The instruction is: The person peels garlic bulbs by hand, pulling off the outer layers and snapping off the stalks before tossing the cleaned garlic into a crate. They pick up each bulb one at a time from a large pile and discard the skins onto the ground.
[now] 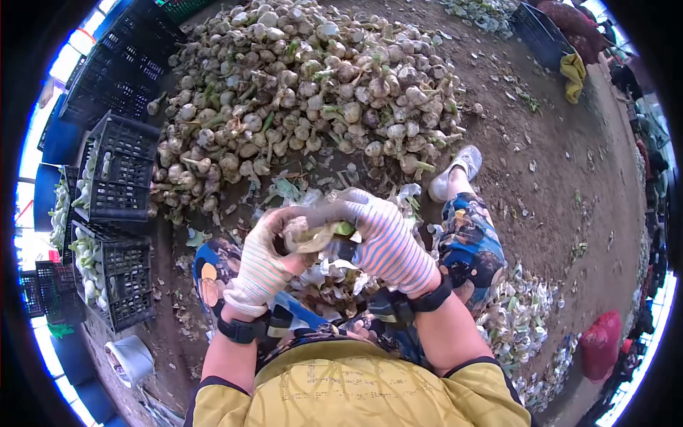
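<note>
Between my gloved hands is a garlic bulb (306,238) with loose papery skin and a green stem end pointing right. My left hand (265,260), in a striped knit glove, is closed around the bulb end. At the stem side, my right hand (388,238), in a matching glove with soiled fingertips, is closed with its fingers curled over the bulb's top. A small dark patch shows below the right fingers; I cannot make out what it is. Below the hands lie peeled garlic skins (338,281) between my legs.
A large heap of garlic bulbs (306,85) spreads ahead. Black crates (124,171) holding pale garlic stand at left, near a white bucket (131,359). More skins (523,313) lie at right, with a red mesh sack (600,345) beyond. A dark crate (541,35) stands far right.
</note>
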{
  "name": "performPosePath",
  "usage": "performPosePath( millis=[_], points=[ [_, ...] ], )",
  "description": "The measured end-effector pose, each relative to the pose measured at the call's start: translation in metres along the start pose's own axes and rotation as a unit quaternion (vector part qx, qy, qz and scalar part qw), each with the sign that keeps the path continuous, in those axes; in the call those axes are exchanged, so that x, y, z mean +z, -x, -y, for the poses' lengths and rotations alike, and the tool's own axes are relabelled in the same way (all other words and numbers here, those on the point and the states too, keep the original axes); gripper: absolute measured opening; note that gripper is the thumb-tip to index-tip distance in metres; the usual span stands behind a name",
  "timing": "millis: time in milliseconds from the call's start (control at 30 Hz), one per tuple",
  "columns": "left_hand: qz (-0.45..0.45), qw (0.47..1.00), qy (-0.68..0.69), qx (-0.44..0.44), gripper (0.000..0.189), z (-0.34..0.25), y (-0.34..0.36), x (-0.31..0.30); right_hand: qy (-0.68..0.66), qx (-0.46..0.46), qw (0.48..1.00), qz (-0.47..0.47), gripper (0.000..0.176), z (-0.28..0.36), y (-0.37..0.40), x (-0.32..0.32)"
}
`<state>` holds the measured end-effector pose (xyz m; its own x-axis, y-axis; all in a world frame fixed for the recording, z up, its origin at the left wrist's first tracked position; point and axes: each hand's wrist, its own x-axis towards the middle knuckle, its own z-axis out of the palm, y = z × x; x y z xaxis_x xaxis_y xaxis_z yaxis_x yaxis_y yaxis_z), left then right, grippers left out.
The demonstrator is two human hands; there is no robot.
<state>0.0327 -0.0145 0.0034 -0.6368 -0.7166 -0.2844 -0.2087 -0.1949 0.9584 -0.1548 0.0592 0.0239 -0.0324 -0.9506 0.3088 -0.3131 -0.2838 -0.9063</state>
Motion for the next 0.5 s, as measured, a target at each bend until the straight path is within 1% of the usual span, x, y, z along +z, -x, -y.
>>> performPosePath(
  millis=[33,67,100,133,167,200,233,267,300,333,367,400,433,467,500],
  points=[
    [-0.001,0.999,-0.031,0.027,0.057,0.001,-0.002,-0.002,0.014,-0.007,1.000,0.013,0.036,-0.002,0.001,-0.004],
    [0.007,1.000,-0.011,-0.008,0.069,-0.009,-0.002,0.001,0.014,-0.006,1.000,0.013,0.036,-0.001,0.001,-0.007],
    [0.007,1.000,-0.010,-0.009,0.069,-0.006,-0.003,-0.004,-0.036,0.003,0.999,0.029,0.033,0.002,0.001,-0.008],
    [0.088,0.994,0.062,-0.033,0.073,-0.004,-0.002,-0.012,-0.086,0.012,0.995,0.046,0.031,0.004,0.002,-0.010],
    [0.168,0.975,0.132,-0.056,0.078,-0.004,-0.001,-0.015,-0.086,0.012,0.995,0.047,0.031,0.005,0.003,-0.011],
    [0.166,0.965,0.181,-0.089,0.086,-0.005,0.007,-0.010,-0.125,0.042,0.989,0.062,0.030,0.005,0.005,-0.012],
    [0.188,0.942,0.262,-0.090,0.087,0.000,0.006,-0.003,-0.163,0.072,0.981,0.076,0.029,0.006,0.008,-0.012],
    [0.202,0.938,0.254,-0.118,0.084,-0.001,0.008,-0.003,-0.191,0.067,0.977,0.070,0.024,0.006,0.010,-0.010],
    [0.216,0.933,0.247,-0.146,0.081,-0.006,0.008,-0.002,-0.191,0.068,0.977,0.069,0.024,0.005,0.013,-0.009],
    [0.217,0.933,0.248,-0.146,0.081,-0.007,0.006,0.000,-0.271,0.115,0.954,0.063,0.022,0.005,0.016,-0.008],
    [0.271,0.920,0.252,-0.131,0.073,-0.007,0.002,0.003,-0.348,0.162,0.922,0.057,0.019,0.004,0.018,-0.008],
    [0.323,0.904,0.256,-0.116,0.065,-0.007,0.001,0.005,-0.365,0.163,0.916,0.041,0.014,0.003,0.017,-0.007],
    [0.322,0.904,0.256,-0.117,0.065,-0.007,0.001,0.009,-0.406,0.180,0.896,-0.023,0.013,0.005,0.016,-0.008],
    [0.248,0.956,0.148,-0.046,0.065,-0.007,0.001,0.013,-0.458,0.175,0.861,-0.133,0.014,0.004,0.014,-0.007],
    [0.169,0.985,0.034,0.026,0.066,-0.007,0.001,0.016,-0.503,0.166,0.813,-0.240,0.015,-0.001,0.011,-0.007]
  ],
)
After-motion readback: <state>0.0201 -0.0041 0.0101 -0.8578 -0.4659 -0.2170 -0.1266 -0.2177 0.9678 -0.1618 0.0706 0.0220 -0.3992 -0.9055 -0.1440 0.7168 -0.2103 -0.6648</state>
